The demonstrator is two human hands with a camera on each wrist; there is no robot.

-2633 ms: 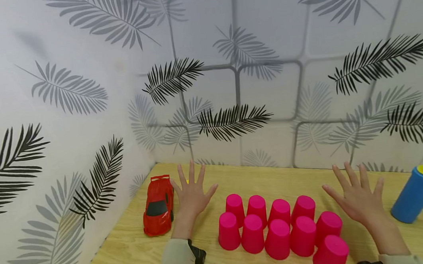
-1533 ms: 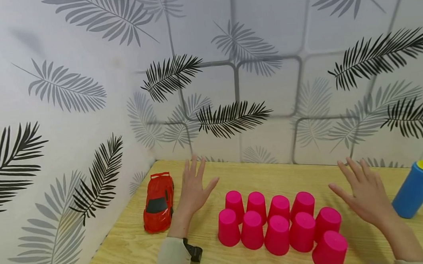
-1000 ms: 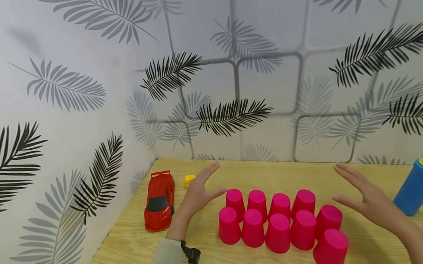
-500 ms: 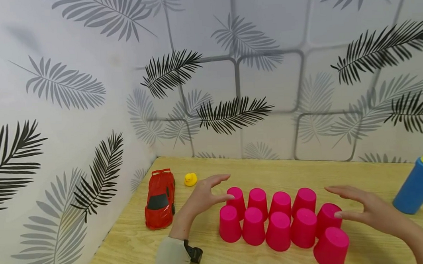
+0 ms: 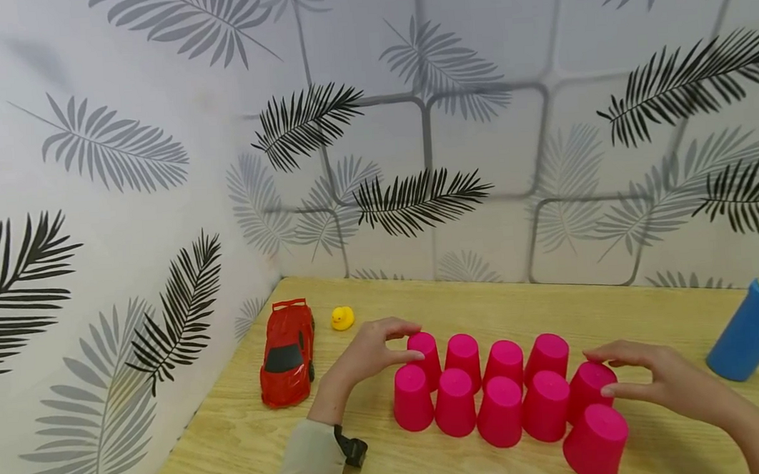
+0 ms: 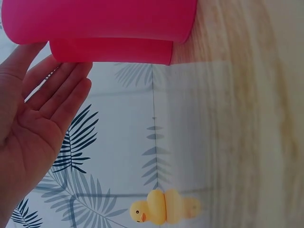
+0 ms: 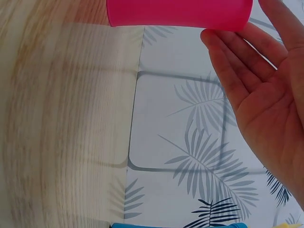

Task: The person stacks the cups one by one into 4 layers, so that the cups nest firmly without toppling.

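Note:
Several pink cups stand upside down in two rows on the table, among them a front cup (image 5: 500, 413). My left hand (image 5: 367, 351) pinches the back-left cup (image 5: 432, 352) between thumb and fingers near its top. In the left wrist view, its fingertips lie against that cup (image 6: 116, 51), and a nearer cup (image 6: 99, 19) covers the thumb's end. On the right, my right hand (image 5: 665, 378) pinches the back-right cup (image 5: 584, 394), thumb in front and fingers behind. The right wrist view shows the cup (image 7: 180, 13) between thumb and fingers.
A red toy car (image 5: 287, 356) and a yellow rubber duck (image 5: 341, 318) sit left of the cups. A blue cylinder with a yellow top (image 5: 748, 332) stands at the far right. A leaf-patterned wall (image 5: 483, 246) borders the wooden table (image 5: 223, 453) behind and to the left.
Both hands came down from spread above the table to the outer back cups, and their fingers closed on them. The duck, hidden earlier behind the left hand, now shows. The cups stand as before.

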